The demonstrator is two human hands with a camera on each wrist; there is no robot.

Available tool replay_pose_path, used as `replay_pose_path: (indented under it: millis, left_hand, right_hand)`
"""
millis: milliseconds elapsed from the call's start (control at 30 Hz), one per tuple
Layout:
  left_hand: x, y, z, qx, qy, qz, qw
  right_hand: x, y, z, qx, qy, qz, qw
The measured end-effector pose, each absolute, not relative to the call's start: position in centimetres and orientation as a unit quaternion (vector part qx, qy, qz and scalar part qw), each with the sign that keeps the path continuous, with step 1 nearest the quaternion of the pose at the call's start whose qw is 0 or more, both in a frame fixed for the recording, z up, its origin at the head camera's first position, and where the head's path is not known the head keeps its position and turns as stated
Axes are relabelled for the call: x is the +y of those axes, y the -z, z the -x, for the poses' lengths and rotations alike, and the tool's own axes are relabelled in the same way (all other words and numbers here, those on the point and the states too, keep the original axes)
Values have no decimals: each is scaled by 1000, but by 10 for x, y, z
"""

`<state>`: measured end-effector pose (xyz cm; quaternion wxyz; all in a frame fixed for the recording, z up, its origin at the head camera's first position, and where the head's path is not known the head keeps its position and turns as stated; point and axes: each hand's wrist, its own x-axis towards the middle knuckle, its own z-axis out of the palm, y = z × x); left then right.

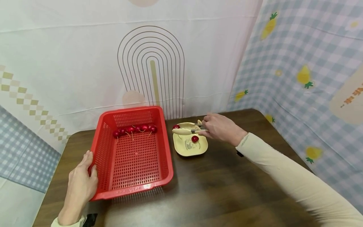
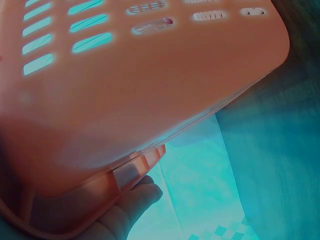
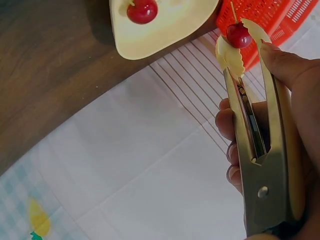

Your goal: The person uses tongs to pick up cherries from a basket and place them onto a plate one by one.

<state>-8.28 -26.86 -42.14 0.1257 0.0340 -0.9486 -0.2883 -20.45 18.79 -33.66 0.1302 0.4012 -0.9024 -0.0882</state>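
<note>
My left hand (image 1: pixel 82 183) grips the left rim of a red perforated plastic basket (image 1: pixel 168 157); the fingers (image 2: pixel 142 195) curl under that rim in the left wrist view. Several red cherries (image 1: pixel 130 129) with stems lie in a row along the basket's far side. In my right hand (image 1: pixel 219 127) are metal tongs (image 3: pixel 265 185) with cream, scalloped tips. One cherry (image 3: pixel 239 35) sits between those tips, above a pale yellow dish (image 1: pixel 190 152). Another cherry (image 1: pixel 194 139) rests in the dish.
The dish stands just right of the basket on a dark wooden table (image 1: pixel 215 189). Behind the table hangs a white patterned cloth (image 1: pixel 210 63), and a checked cloth with fruit prints (image 1: pixel 286 104) hangs at the right.
</note>
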Motion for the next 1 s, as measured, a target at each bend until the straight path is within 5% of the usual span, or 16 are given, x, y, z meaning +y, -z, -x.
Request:
replay_pose_path:
  millis: [1000]
  left_hand:
    - [-268,419,83,-949,288,-35,126]
  right_hand:
    - [188,349,209,-913,112,-377,104]
